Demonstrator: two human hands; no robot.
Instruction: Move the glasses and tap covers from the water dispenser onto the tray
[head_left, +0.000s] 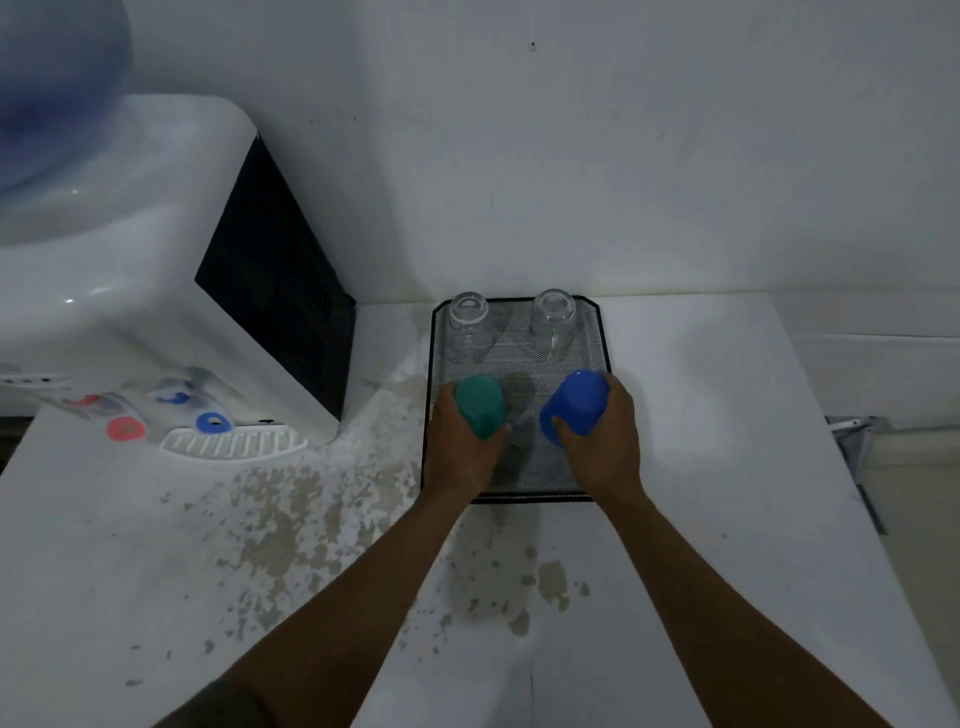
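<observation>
A black mesh tray (519, 358) lies on the white counter against the wall. Two clear glasses stand upside down at its far end, one on the left (469, 319) and one on the right (555, 317). My left hand (465, 447) is closed around a green tap cover (480, 405) over the tray's near left part. My right hand (605, 441) grips a blue tap cover (576, 402) over the near right part. Whether the covers touch the mesh is hidden by my hands.
The white water dispenser (156, 270) stands at the left with a blue bottle (57, 88) on top, a red tap (124, 428), a blue tap (213, 422) and a white drip grille (234, 444). The counter (727, 467) is stained near its front; its edge drops off at the right.
</observation>
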